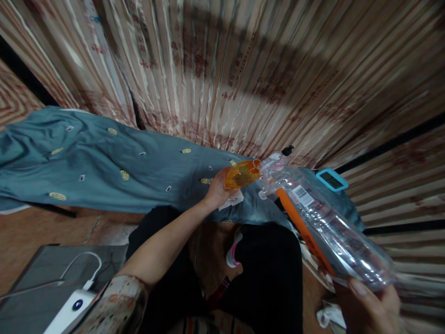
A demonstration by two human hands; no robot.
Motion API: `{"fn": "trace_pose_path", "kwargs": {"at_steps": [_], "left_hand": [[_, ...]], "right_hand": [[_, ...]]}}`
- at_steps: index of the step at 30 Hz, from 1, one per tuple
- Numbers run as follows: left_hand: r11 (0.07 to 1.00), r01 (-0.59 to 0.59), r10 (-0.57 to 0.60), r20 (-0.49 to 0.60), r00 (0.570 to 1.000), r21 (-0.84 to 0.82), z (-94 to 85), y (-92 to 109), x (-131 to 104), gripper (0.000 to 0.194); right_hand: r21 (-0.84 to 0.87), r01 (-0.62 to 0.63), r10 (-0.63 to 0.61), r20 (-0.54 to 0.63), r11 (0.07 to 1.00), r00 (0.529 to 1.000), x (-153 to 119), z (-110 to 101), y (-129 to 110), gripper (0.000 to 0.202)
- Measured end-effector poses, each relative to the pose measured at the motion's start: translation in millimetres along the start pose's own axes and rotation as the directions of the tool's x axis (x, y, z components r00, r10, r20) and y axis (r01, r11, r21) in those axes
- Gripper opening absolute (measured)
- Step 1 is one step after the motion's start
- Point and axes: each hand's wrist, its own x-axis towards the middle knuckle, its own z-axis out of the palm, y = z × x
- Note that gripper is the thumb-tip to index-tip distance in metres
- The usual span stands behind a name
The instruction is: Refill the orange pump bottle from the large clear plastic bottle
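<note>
My left hand [218,189] is wrapped around a small amber see-through bottle [241,175], tipped on its side with its open mouth toward the right. Close to that mouth is the neck end of a large clear plastic bottle [342,236] with an orange label strip and a barcode. My right hand [373,301] grips the large bottle near its base, and the bottle slants up to the left. Whether the two mouths touch, I cannot tell. Behind its neck lies a clear item with a black tip [288,150]. A white tissue [232,199] lies under my left hand.
A blue-grey cloth with pineapple prints [149,171] covers the narrow surface ahead. A light-blue digital clock [332,180] stands at its right. Striped curtains [215,69] hang behind. At lower left, a white power bank [71,311] with a cable rests on a grey surface [41,269].
</note>
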Motion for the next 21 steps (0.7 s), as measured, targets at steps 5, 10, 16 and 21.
{"fn": "trace_pose_path", "kwargs": {"at_steps": [5, 10, 16, 21], "left_hand": [[1.0, -0.002, 0.002, -0.004, 1.0, 0.006, 0.4, 2, 0, 0.054], [1.0, 0.023, -0.023, -0.006, 1.0, 0.011, 0.8, 2, 0, 0.057], [1.0, 0.014, -0.014, -0.009, 1.0, 0.021, 1.0, -1, 0, 0.056], [0.999, 0.031, -0.031, 0.004, 1.0, 0.022, 0.1, 0, 0, 0.057]], "right_hand": [[-0.04, -0.047, 0.049, 0.031, 0.998, 0.998, -11, 4, -9, 0.082], [-0.045, -0.068, 0.07, 0.048, 0.997, 0.996, -19, 12, -18, 0.081], [-0.016, -0.132, 0.132, -0.002, 0.991, 0.991, -23, 19, -22, 0.097], [-0.021, -0.145, 0.144, -0.025, 0.989, 0.989, -33, 27, -29, 0.088]]}}
